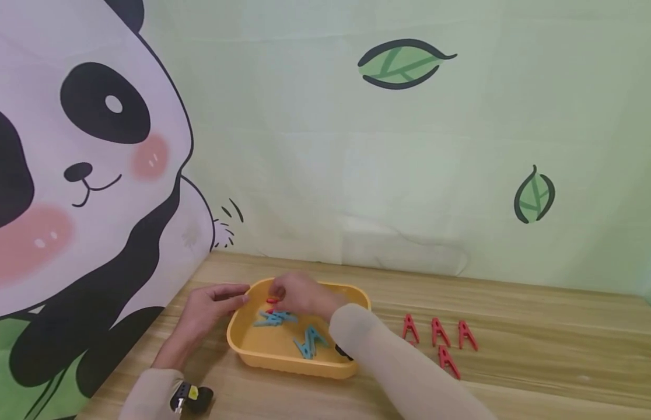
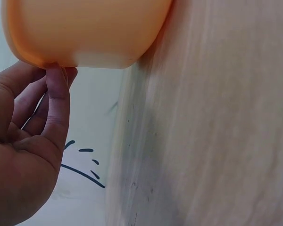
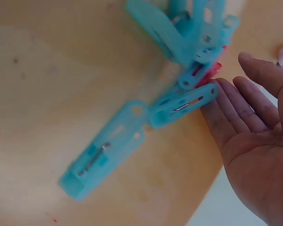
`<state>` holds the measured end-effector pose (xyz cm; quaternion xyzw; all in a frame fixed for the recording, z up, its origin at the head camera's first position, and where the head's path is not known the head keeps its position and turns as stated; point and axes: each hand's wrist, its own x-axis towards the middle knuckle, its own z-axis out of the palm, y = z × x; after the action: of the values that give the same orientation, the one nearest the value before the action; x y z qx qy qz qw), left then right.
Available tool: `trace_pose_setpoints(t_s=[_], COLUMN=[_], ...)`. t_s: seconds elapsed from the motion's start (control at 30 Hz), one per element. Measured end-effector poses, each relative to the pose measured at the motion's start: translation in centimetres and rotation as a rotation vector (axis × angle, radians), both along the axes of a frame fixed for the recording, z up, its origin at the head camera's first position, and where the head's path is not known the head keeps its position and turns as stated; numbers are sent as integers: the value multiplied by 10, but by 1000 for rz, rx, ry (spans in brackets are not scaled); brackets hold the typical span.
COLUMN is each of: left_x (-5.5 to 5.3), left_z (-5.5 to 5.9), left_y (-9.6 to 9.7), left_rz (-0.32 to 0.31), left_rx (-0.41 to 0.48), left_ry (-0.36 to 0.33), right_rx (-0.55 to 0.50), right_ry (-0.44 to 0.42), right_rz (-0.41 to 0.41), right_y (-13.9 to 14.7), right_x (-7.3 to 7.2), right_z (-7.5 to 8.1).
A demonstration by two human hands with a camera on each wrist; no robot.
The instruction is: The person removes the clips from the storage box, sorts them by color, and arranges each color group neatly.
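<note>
A yellow plastic basin [image 1: 296, 363] stands on the wooden table. My left hand [image 1: 212, 306] is at its left end, with thumb and fingertips pinching the rim, as the left wrist view [image 2: 33, 122] also has it. Inside the basin, my right hand [image 1: 301, 293] reaches to the far left part. Its thumb stands apart from its fairly straight fingers [image 3: 245, 110], whose tips touch a pile of blue clothespins [image 1: 275, 318] around a red clothespin [image 3: 210, 74]. More blue clothespins [image 1: 310, 342] lie nearer the basin's front. Part of the red one is hidden.
Several red clothespins [image 1: 440, 331] lie spread on the table [image 1: 541, 356] to the right of the basin, beyond my right sleeve [image 1: 394, 361]. Behind the table hangs a pale green cloth [image 1: 304, 146] printed with a panda and leaves.
</note>
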<state>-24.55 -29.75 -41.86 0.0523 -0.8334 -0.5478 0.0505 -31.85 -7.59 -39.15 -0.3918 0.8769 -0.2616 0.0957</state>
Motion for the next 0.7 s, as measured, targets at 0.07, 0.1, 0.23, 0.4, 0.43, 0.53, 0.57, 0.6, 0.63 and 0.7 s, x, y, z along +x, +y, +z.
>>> trace_pose_setpoints(t_s=[0.07,0.1,0.23,0.4,0.43,0.53,0.57,0.6,0.63,0.7], left_x=[0,0,0,0,1,1,1,0,0,0], left_z=[0,1,1,1,1,1,1,1,0,0], left_y=[0,1,0,0,0,0,0,0,1,1], left_rz=[2,3,2,1,2,4,6,7,6,7], left_rx=[-4,-4,-2,2,0,1,1,0,0,2], left_ry=[-10,-14,-21,-16,-18,-23,-23,-23,-23,-21], right_rx=[17,24,45,69,75,90,96,103,107,118], right_ry=[18,26,54,75,82,104,113,117,118,118], right_rz=[3,6,10,11,11,10,8,3,0,-7], right_y=[-1,-1,-3,-5,-6,-7,-7,-7,-6,-6], right_x=[1,2,4,7,7,7,7,7,7,7], right_z=[-3,-5,-9,-10,-10,-12,-12,-12,-13,-12])
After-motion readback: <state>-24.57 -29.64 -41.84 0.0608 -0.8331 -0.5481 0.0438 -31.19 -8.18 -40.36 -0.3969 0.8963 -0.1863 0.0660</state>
